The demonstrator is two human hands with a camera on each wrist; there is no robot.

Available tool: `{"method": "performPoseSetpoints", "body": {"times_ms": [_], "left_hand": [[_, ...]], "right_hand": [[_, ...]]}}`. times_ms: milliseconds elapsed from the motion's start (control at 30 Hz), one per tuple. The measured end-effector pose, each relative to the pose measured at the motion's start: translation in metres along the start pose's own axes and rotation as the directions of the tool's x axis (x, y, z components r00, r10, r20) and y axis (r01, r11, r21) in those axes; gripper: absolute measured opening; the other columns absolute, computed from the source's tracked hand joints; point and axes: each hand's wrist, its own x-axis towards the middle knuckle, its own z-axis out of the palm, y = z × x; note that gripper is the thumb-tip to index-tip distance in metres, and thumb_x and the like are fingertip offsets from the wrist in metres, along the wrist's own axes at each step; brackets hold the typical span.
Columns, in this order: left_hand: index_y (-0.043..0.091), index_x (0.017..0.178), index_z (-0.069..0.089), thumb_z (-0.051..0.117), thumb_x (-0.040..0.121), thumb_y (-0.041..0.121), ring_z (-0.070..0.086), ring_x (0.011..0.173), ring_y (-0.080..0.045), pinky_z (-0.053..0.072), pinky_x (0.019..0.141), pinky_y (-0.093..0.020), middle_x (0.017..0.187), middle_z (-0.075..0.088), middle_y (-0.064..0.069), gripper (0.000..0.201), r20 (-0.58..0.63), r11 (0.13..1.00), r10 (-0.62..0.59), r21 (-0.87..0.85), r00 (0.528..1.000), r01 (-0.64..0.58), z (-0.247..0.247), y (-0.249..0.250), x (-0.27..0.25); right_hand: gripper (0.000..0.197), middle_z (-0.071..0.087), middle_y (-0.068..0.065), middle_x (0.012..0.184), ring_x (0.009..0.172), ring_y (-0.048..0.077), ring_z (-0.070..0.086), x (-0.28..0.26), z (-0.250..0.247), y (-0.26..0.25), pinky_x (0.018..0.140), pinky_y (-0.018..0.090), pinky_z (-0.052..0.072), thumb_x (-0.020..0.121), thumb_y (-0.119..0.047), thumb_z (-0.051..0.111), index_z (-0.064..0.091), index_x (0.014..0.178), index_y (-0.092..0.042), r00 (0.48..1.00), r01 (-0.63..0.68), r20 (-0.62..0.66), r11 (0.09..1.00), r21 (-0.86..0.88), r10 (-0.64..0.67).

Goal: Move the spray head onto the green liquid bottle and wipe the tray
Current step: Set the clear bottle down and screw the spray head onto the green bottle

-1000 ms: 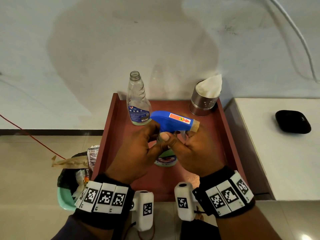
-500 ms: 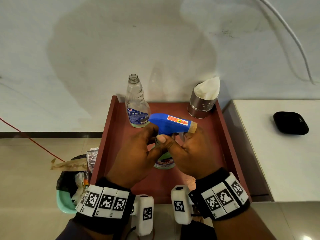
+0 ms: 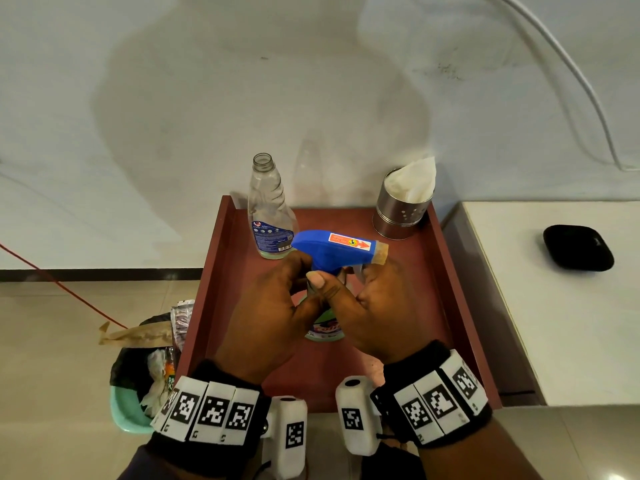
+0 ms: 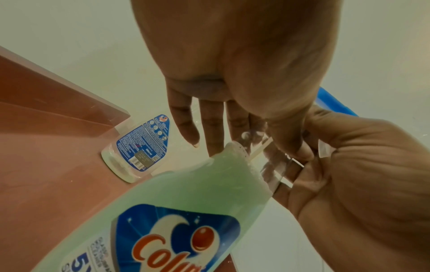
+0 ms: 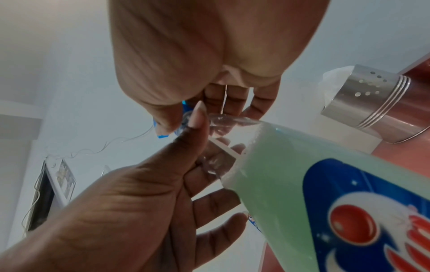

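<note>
- Your left hand [image 3: 273,313] wraps the clear neck of the green liquid bottle [image 4: 186,202], thumb across the front, fingers curled behind.
- Your right hand [image 3: 384,306] pinches the collar under the blue spray head [image 3: 332,249], which sits on top of the bottle neck; whether it is fully seated cannot be told.
- The spray head nozzle points right, toward the steel canister [image 3: 401,216].
- The bottle stands on the red tray [image 3: 214,282], near its middle; a white dip tube shows inside the neck.
- An empty clear bottle [image 3: 270,216], uncapped, stands upright at the tray's far left.
- The canister at the far right corner holds white tissue [image 3: 414,178].
</note>
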Motion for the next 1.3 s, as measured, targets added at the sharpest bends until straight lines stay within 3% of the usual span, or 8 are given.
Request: {"method": "performPoseSetpoints", "body": {"times_ms": [167,233,400,533,734,900,1067,1300], "left_hand": [[0.050,0.109,0.055,0.065,0.090,0.038,0.061,0.100,0.021,0.045,0.080,0.001,0.098,0.064,0.044,0.025,-0.004,0.999,-0.018,-0.033,1.000,0.018,0.000,0.002,0.001],[0.049,0.112,0.054,0.065,0.092,0.030,0.061,0.100,0.021,0.043,0.081,0.001,0.099,0.064,0.044,0.029,-0.008,1.000,-0.003,-0.027,1.000,0.003,-0.001,0.002,0.001],[0.054,0.114,0.051,0.067,0.093,0.020,0.060,0.101,0.022,0.043,0.082,0.002,0.100,0.062,0.048,0.044,0.009,1.000,0.001,0.020,1.000,-0.001,-0.002,-0.003,0.000],[0.053,0.115,0.055,0.063,0.084,0.052,0.062,0.106,0.016,0.047,0.086,-0.003,0.107,0.068,0.035,0.032,-0.023,1.000,-0.009,-0.001,1.000,0.009,-0.002,-0.003,-0.002],[0.042,0.122,0.057,0.066,0.094,0.026,0.061,0.103,0.020,0.044,0.085,0.000,0.102,0.068,0.030,0.033,-0.041,0.999,0.017,0.037,0.999,-0.015,0.005,-0.005,-0.001],[0.051,0.116,0.054,0.061,0.086,0.050,0.062,0.104,0.019,0.044,0.086,0.000,0.100,0.067,0.036,0.031,-0.043,1.000,-0.003,0.005,0.999,0.004,0.002,-0.004,-0.001],[0.051,0.119,0.055,0.067,0.094,0.020,0.064,0.105,0.015,0.045,0.086,-0.002,0.106,0.067,0.038,0.042,0.001,1.000,0.019,0.002,1.000,-0.019,0.001,-0.006,0.000],[0.033,0.126,0.067,0.065,0.086,0.046,0.071,0.098,-0.001,0.060,0.082,-0.036,0.112,0.073,0.020,0.042,-0.100,0.994,0.045,0.105,0.994,-0.035,-0.005,-0.010,-0.004]], "right_hand": [[0.022,0.056,-0.030,0.077,0.079,-0.009,0.061,0.002,-0.006,-0.001,0.075,0.003,0.043,0.093,-0.038,0.067,0.070,0.109,-0.023,0.997,-0.011,0.071,1.000,0.020,0.009],[0.023,0.059,-0.029,0.077,0.080,-0.008,0.063,0.001,-0.004,0.000,0.075,0.005,0.045,0.092,-0.035,0.070,0.072,0.109,-0.019,1.000,0.000,0.027,1.000,0.001,0.000],[0.039,0.075,-0.004,0.099,0.094,0.011,0.071,0.001,0.003,-0.002,0.085,0.032,0.058,0.091,-0.043,0.066,0.072,0.119,-0.017,1.000,-0.024,-0.008,0.999,0.037,0.025],[0.028,0.070,-0.016,0.099,0.097,-0.006,0.066,0.002,-0.010,0.000,0.087,0.009,0.048,0.095,-0.026,0.068,0.072,0.118,-0.012,0.995,0.001,0.099,0.997,0.081,-0.009],[0.032,0.069,-0.013,0.092,0.086,0.001,0.067,-0.002,0.003,0.003,0.079,0.019,0.054,0.093,-0.039,0.062,0.071,0.116,-0.019,1.000,0.010,-0.025,0.999,0.031,-0.010],[0.029,0.067,-0.021,0.092,0.091,-0.001,0.066,0.001,-0.003,0.003,0.084,0.014,0.050,0.094,-0.037,0.062,0.071,0.114,-0.018,0.998,-0.017,0.065,0.996,0.088,0.011],[0.040,0.075,0.001,0.099,0.093,0.017,0.072,0.001,0.001,0.001,0.082,0.039,0.057,0.090,-0.043,0.066,0.074,0.116,-0.013,0.999,-0.030,-0.031,0.998,0.063,0.032],[0.031,0.072,-0.002,0.093,0.087,0.018,0.071,0.002,-0.006,-0.003,0.077,0.043,0.056,0.086,-0.037,0.078,0.074,0.106,-0.014,0.999,-0.042,-0.022,0.996,0.083,0.044]]}}
